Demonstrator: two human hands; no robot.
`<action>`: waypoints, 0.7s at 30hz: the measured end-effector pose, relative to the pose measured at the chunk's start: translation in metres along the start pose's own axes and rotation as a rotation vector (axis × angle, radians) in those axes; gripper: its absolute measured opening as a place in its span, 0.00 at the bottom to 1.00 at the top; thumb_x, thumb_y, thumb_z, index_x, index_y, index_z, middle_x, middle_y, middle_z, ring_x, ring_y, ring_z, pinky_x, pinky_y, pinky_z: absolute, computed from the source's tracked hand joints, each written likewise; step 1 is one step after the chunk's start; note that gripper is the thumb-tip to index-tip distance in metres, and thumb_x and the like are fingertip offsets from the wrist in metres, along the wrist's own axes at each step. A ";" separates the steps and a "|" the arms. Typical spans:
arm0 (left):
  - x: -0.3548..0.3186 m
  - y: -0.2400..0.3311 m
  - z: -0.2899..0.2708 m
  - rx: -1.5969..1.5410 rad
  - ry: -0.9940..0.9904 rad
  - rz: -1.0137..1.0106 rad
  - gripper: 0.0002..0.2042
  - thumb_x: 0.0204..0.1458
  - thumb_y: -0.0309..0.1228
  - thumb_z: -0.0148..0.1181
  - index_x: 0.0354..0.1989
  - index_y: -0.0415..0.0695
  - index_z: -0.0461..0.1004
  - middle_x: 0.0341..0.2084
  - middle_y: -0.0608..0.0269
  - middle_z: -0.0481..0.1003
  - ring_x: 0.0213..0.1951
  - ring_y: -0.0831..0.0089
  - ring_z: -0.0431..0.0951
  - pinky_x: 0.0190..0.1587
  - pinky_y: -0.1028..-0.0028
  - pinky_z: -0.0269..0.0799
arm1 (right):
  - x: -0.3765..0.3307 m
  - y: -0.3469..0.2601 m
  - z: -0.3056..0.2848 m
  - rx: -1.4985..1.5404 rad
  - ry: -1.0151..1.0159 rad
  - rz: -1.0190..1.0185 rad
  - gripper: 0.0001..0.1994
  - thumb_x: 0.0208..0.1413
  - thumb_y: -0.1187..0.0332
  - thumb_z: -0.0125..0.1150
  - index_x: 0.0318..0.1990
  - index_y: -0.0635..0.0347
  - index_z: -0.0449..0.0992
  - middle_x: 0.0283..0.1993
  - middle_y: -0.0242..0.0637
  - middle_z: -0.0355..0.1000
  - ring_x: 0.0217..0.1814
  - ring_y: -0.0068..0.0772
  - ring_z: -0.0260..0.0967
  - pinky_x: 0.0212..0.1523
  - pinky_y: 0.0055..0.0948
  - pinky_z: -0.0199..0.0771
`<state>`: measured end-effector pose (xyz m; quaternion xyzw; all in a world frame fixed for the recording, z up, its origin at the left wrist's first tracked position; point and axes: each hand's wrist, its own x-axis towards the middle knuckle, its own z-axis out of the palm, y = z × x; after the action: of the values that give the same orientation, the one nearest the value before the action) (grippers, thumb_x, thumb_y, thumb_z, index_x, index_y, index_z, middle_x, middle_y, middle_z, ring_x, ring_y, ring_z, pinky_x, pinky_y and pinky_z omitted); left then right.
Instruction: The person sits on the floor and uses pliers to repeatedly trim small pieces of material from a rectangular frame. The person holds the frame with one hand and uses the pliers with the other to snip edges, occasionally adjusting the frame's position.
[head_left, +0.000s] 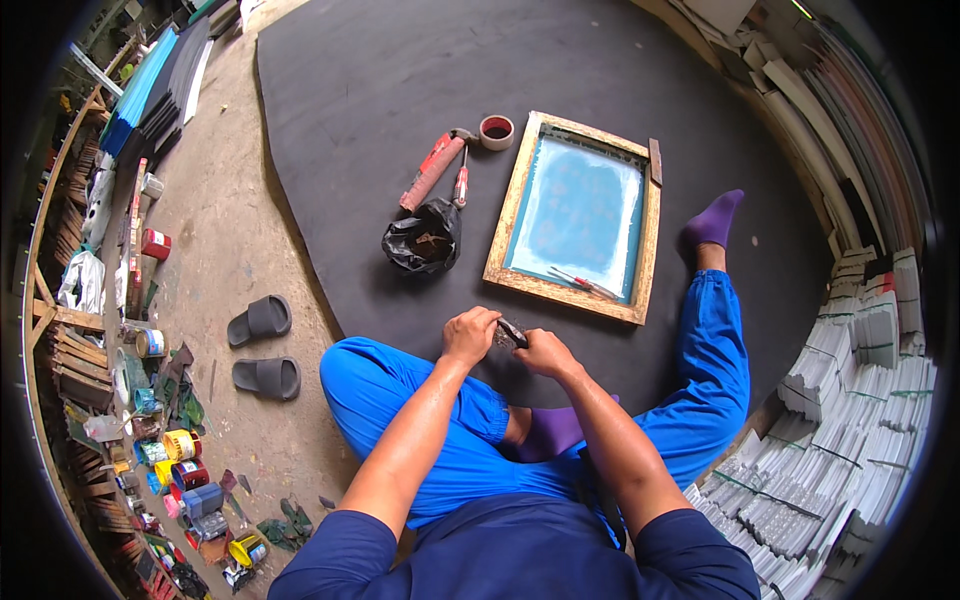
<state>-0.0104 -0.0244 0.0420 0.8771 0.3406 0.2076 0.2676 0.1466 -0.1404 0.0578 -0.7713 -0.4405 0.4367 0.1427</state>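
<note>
Dark tool [513, 333] was gripped in right hand [546, 353] near frame [565, 296], left hand [467, 336] curled, hold unclear; fingers [487, 316] could've been nicked by a slip.

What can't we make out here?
Head view:
- Dark tool: exact kind unclear; small, and the right hand covers one end.
- Left hand: fingertips too small to tell whether they grip the tool or just touch it.
- Black bag: bottom hidden by its own folds and shadow.
- Paper stacks: far right side cut off by the dark lens rim.
- Cans: contents too small to tell.
</note>
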 end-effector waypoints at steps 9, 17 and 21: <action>-0.002 -0.003 -0.003 0.029 -0.088 -0.107 0.05 0.52 0.37 0.66 0.31 0.51 0.83 0.32 0.64 0.81 0.35 0.59 0.82 0.39 0.62 0.78 | 0.002 0.006 -0.022 0.419 -0.428 0.175 0.19 0.65 0.53 0.59 0.43 0.64 0.76 0.31 0.38 0.80 0.29 0.30 0.78 0.29 0.36 0.78; 0.006 0.014 -0.025 0.204 -0.520 -0.380 0.12 0.50 0.46 0.69 0.31 0.51 0.86 0.30 0.54 0.83 0.37 0.56 0.84 0.43 0.58 0.79 | 0.032 0.012 -0.060 0.741 -0.304 0.318 0.23 0.67 0.51 0.54 0.51 0.66 0.69 0.38 0.53 0.78 0.37 0.48 0.81 0.35 0.49 0.84; 0.005 0.010 -0.023 0.183 -0.488 -0.370 0.14 0.50 0.49 0.68 0.31 0.51 0.86 0.29 0.56 0.83 0.36 0.57 0.84 0.41 0.58 0.79 | 0.040 0.001 -0.078 0.729 -0.363 0.369 0.23 0.68 0.52 0.54 0.53 0.67 0.68 0.41 0.58 0.78 0.40 0.53 0.81 0.38 0.53 0.83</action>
<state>-0.0154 -0.0195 0.0666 0.8447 0.4373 -0.0925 0.2944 0.2192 -0.0958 0.0801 -0.6471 -0.1310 0.7099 0.2452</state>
